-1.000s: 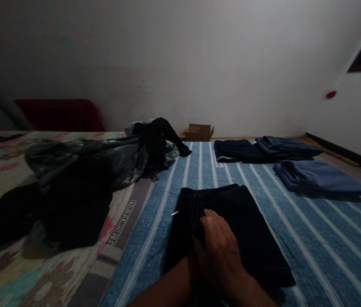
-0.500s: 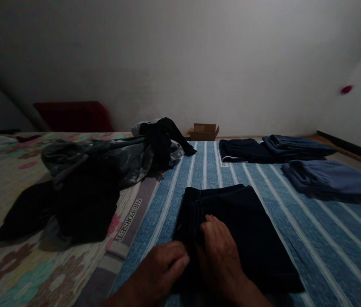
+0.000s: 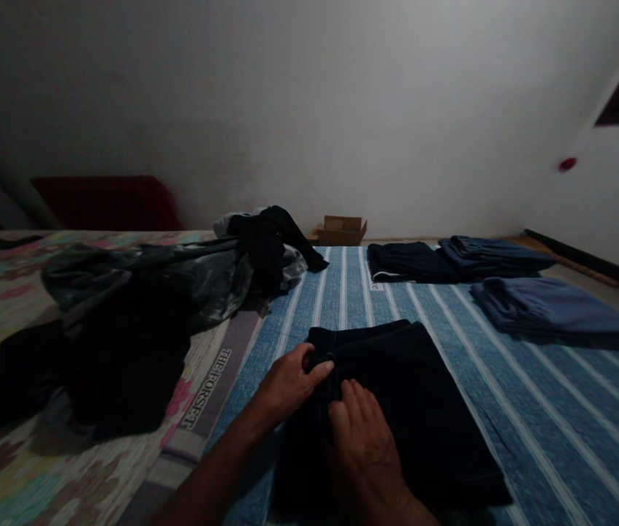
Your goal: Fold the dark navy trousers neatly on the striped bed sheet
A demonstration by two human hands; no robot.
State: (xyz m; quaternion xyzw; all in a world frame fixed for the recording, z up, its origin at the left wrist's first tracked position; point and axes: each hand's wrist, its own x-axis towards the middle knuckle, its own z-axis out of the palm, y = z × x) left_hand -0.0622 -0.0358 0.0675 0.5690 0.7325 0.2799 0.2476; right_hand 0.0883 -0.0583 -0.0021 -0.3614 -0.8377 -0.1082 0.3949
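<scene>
folded dark trousers (image 3: pixel 397 394), long axis seemingly away, waistband far

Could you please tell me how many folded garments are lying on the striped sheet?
4: a dark one under both hands, a black one at the far end, a blue one beside it, and a lighter blue one on the right.

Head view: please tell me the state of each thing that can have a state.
dark garment: folded, flat on the striped sheet
left hand: pinching its left edge
right hand: pressing on it
clothes pile: unfolded, heaped
three blue garments: folded
cardboard box: open
</scene>
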